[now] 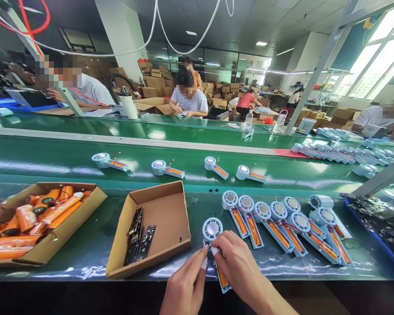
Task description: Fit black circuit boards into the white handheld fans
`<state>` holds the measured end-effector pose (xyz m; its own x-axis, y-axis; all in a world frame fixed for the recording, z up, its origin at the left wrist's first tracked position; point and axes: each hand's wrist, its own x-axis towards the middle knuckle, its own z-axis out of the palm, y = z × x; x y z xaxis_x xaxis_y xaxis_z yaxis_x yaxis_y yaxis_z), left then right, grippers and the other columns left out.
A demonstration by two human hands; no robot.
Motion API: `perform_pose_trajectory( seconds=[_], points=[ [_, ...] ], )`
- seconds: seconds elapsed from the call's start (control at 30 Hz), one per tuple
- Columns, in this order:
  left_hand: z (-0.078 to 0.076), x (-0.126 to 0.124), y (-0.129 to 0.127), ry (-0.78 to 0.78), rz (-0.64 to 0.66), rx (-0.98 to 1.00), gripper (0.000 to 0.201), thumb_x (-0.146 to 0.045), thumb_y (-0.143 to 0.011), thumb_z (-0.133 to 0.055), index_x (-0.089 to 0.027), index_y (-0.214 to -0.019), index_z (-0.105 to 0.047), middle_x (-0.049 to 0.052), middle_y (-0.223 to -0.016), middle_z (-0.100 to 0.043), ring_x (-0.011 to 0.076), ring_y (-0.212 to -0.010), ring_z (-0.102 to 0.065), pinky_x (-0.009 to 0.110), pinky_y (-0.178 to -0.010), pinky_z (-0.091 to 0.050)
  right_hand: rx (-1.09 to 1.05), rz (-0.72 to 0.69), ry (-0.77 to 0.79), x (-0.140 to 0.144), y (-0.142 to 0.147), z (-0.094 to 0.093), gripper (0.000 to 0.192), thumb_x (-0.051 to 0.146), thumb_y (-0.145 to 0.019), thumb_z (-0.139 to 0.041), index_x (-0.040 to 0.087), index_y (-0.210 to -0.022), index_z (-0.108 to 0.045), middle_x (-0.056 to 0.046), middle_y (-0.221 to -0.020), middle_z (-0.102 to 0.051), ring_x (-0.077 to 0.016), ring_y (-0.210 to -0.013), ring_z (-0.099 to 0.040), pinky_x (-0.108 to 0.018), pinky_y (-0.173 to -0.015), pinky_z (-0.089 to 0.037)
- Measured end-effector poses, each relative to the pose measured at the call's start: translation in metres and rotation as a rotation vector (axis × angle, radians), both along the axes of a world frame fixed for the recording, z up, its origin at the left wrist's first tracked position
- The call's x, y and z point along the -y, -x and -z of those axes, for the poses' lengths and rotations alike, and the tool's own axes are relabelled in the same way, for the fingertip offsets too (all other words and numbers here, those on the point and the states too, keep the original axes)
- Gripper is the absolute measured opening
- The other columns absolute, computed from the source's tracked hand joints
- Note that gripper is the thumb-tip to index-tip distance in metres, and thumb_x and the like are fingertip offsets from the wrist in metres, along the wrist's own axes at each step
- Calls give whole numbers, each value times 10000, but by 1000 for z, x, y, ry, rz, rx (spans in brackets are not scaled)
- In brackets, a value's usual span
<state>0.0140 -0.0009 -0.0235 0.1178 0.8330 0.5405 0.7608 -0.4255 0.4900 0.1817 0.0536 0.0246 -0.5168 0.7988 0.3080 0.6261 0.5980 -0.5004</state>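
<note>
A small handheld fan body point(212, 229), with a round white head and a light blue handle holding an orange battery, lies at the near edge of the green bench. Both hands pinch its handle just below the head. My left hand point(185, 286) comes in from below with its fingertips on the handle's top end. From the right, my right hand point(238, 262) covers the handle and grips it. Part of the orange battery shows beneath my right palm.
A cardboard tray point(166, 210) with black circuit boards point(139, 236) sits to the left, and a box of orange batteries point(36, 218) farther left. Several finished fan bodies point(282, 223) lie in a row to the right. More fans ride the conveyor belt point(170, 168). Other people work across the belt.
</note>
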Motion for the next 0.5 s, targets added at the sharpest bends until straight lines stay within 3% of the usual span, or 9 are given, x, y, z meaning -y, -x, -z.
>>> perform_pose_trajectory(
  seconds=[0.3, 0.5],
  points=[
    [-7, -3, -2, -33, 4, 0, 373, -109, -955, -458, -166, -1246, -684, 98, -1164, -782, 206, -1026, -765, 277, -923, -599, -83, 70, 8, 3, 5, 13, 212, 28, -909, -496, 209, -918, -606, -46, -877, -657, -193, -777, -615, -278, -689, -458],
    [-26, -9, 7, 112, 84, 196, 316, -163, -940, -517, -226, -1135, -756, 53, -1084, -810, 191, -943, -785, 239, -858, -614, -218, -160, 188, -19, -11, 1, 246, 61, -926, -568, 203, -1080, -697, -34, -912, -693, -170, -837, -648, -256, -760, -487]
  ],
)
